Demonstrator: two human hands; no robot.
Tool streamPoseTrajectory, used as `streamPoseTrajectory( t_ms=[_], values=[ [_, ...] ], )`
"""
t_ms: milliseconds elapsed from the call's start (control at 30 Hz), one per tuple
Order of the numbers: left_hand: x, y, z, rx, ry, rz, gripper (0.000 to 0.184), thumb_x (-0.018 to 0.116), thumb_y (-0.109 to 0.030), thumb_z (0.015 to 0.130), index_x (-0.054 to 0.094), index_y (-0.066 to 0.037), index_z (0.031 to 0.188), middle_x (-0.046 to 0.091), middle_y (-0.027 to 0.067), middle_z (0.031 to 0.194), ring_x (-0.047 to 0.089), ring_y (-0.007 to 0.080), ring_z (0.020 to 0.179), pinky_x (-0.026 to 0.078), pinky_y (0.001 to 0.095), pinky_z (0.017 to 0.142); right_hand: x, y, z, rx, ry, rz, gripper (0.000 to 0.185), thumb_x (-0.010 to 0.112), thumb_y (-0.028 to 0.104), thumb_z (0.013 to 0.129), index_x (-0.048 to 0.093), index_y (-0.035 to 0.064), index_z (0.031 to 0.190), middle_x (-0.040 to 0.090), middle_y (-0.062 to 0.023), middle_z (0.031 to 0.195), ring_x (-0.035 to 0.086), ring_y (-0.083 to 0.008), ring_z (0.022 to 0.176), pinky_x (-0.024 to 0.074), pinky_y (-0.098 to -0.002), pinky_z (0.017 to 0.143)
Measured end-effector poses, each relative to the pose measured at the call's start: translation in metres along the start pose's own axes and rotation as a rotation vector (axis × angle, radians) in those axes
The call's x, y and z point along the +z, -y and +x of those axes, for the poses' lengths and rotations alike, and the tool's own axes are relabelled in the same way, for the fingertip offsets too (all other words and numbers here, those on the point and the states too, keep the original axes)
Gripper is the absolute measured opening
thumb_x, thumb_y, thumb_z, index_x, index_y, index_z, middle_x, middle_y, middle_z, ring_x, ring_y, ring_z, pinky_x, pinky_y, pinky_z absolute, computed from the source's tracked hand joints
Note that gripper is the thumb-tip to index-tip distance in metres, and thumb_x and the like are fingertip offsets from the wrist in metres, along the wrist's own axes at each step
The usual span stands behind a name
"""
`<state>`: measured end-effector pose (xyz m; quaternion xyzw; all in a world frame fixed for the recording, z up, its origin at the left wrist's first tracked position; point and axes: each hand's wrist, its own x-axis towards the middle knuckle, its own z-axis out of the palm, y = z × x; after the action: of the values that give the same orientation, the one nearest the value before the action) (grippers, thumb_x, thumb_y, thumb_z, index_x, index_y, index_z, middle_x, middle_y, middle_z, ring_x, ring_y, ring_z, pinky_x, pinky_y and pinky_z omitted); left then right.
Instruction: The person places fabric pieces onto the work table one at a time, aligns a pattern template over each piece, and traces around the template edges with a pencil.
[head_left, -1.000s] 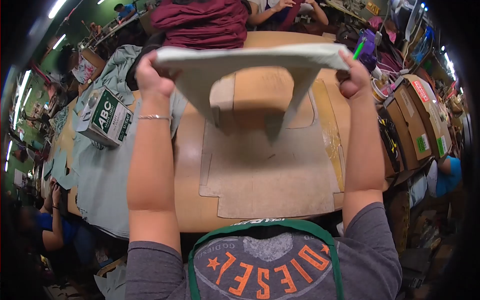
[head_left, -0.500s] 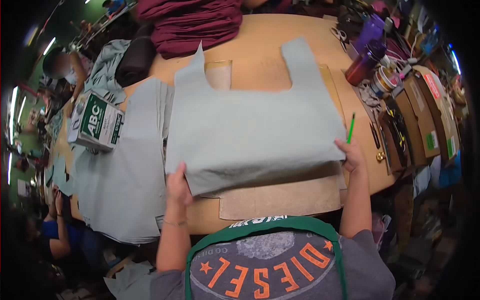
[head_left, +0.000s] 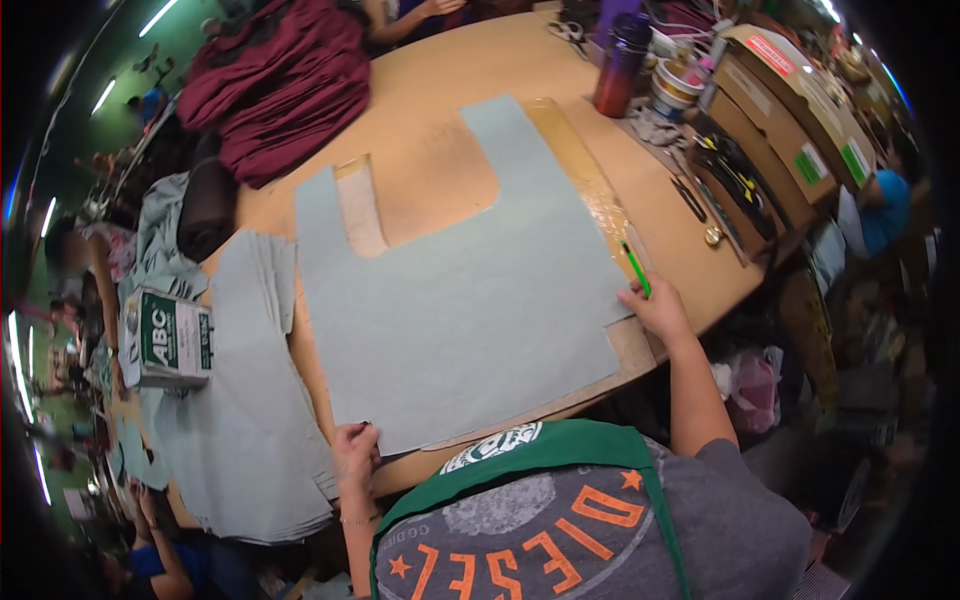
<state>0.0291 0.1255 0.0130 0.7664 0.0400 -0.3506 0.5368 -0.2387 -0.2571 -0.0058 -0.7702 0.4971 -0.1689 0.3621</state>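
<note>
A pale grey-green cut fabric piece (head_left: 450, 320) with a deep U-shaped notch lies flat over a brown cardboard pattern (head_left: 632, 345). The pattern's taped yellow edge shows at the right and inside the notch. At the near left corner of the fabric, my left hand (head_left: 355, 455) is closed, its thumb and fingers pinching the cloth. My right hand (head_left: 660, 308) rests by the fabric's right edge, its fingers closed around a slim green pencil (head_left: 637, 270) that points up and left. Whether those fingertips also grip the cloth is hard to see.
Left of me lies a stack of similar fabric pieces (head_left: 245, 400) with an ABC box (head_left: 168, 338) on it. Maroon cloth (head_left: 285, 90) is heaped at the back. A tumbler (head_left: 622, 65), scissors (head_left: 688, 198) and cardboard boxes (head_left: 790, 120) line the right. Other people work at the left and back.
The fabric piece, raised and bowed at its near edge before, now lies flat on the pattern. Both hands have lowered with it, and the camera view has turned.
</note>
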Motion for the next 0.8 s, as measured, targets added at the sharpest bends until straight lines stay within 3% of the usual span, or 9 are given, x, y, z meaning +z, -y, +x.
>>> streamPoseTrajectory(
  t_ms=[33, 133, 167, 267, 333, 433, 533, 633, 800],
  values=[
    [-0.003, -0.003, -0.007, -0.078, -0.052, 0.060, 0.039, 0.061, -0.008, 0.076, 0.043, 0.006, 0.107, 0.055, 0.0142, 0.093, 0.055, 0.0173, 0.070, 0.043, 0.0256, 0.057, -0.007, 0.003, 0.000, 0.017, -0.085, -0.051, 0.029, 0.068, 0.022, 0.070, 0.056, -0.0027, 0.080, 0.057, -0.0149, 0.069, 0.057, -0.0289, 0.062, 0.0456, -0.0362, 0.060],
    [-0.004, 0.010, -0.011, 0.535, -0.424, 0.581, 0.042, 0.060, -0.010, 0.077, 0.041, 0.004, 0.111, 0.052, 0.0191, 0.099, 0.055, 0.0222, 0.077, 0.043, 0.0299, 0.062, -0.012, -0.019, 0.015, -0.201, -0.449, -0.328, 0.030, 0.066, 0.024, 0.071, 0.056, -0.0022, 0.081, 0.058, -0.0180, 0.071, 0.057, -0.0340, 0.068, 0.0455, -0.0381, 0.065],
    [0.000, 0.011, -0.005, 0.726, -0.513, 0.743, 0.045, 0.062, -0.014, 0.076, 0.041, 0.004, 0.112, 0.048, 0.0216, 0.106, 0.053, 0.0282, 0.090, 0.042, 0.0343, 0.072, -0.011, -0.023, 0.024, -0.188, -0.453, -0.333, 0.030, 0.066, 0.024, 0.071, 0.056, -0.0022, 0.081, 0.058, -0.0186, 0.072, 0.057, -0.0350, 0.069, 0.0454, -0.0386, 0.066],
    [0.044, -0.027, -0.006, 0.988, -0.308, 0.895, 0.052, 0.063, -0.022, 0.076, 0.041, 0.003, 0.116, 0.045, 0.0215, 0.116, 0.043, 0.0345, 0.109, 0.037, 0.0413, 0.086, -0.009, -0.016, 0.049, -0.112, -0.388, -0.253, 0.031, 0.065, 0.026, 0.072, 0.056, -0.0024, 0.081, 0.059, -0.0195, 0.074, 0.057, -0.0354, 0.070, 0.0453, -0.0383, 0.066],
    [0.080, -0.026, 0.012, 1.012, -0.278, 1.016, 0.060, 0.060, -0.037, 0.078, 0.039, -0.003, 0.123, 0.034, 0.0206, 0.130, 0.028, 0.0384, 0.122, 0.028, 0.0532, 0.093, -0.009, 0.001, 0.062, -0.006, -0.242, -0.083, 0.031, 0.065, 0.025, 0.074, 0.056, -0.0028, 0.081, 0.059, -0.0186, 0.073, 0.058, -0.0326, 0.068, 0.0454, -0.0359, 0.062],
    [0.126, -0.029, 0.014, 0.670, -0.147, 1.195, 0.067, 0.052, -0.050, 0.078, 0.036, -0.012, 0.130, 0.021, 0.0185, 0.139, 0.011, 0.0395, 0.130, 0.017, 0.0653, 0.093, -0.007, 0.001, 0.081, 0.071, -0.185, -0.195, 0.027, 0.064, 0.024, 0.075, 0.057, -0.0014, 0.083, 0.061, -0.0154, 0.075, 0.060, -0.0276, 0.068, 0.0460, -0.0328, 0.060],
    [0.129, -0.021, 0.020, 0.701, -0.162, 1.231, 0.072, 0.049, -0.057, 0.076, 0.032, -0.016, 0.133, 0.015, 0.0175, 0.141, 0.007, 0.0394, 0.130, 0.013, 0.0694, 0.090, -0.013, -0.012, 0.096, 0.119, 0.086, 0.400, 0.028, 0.065, 0.018, 0.075, 0.056, -0.0011, 0.093, 0.062, -0.0127, 0.081, 0.061, -0.0231, 0.074, 0.0478, -0.0332, 0.065],
    [0.124, -0.019, 0.021, 0.737, -0.138, 1.191, 0.075, 0.050, -0.058, 0.075, 0.030, -0.016, 0.134, 0.015, 0.0164, 0.141, 0.008, 0.0391, 0.130, 0.013, 0.0684, 0.091, -0.042, 0.008, 0.082, 0.208, 0.498, 0.963, 0.026, 0.062, 0.010, 0.077, 0.054, -0.0004, 0.100, 0.061, -0.0082, 0.084, 0.059, -0.0148, 0.075, 0.0489, -0.0283, 0.065],
    [0.126, -0.019, 0.017, 0.731, -0.163, 1.192, 0.077, 0.049, -0.061, 0.073, 0.028, -0.020, 0.135, 0.015, 0.0142, 0.142, 0.009, 0.0386, 0.130, 0.013, 0.0692, 0.091, -0.054, 0.029, 0.076, -0.112, 0.294, 0.835, 0.033, 0.061, 0.006, 0.077, 0.052, 0.0001, 0.108, 0.061, -0.0061, 0.090, 0.058, -0.0133, 0.077, 0.0469, -0.0258, 0.071]
  ],
)
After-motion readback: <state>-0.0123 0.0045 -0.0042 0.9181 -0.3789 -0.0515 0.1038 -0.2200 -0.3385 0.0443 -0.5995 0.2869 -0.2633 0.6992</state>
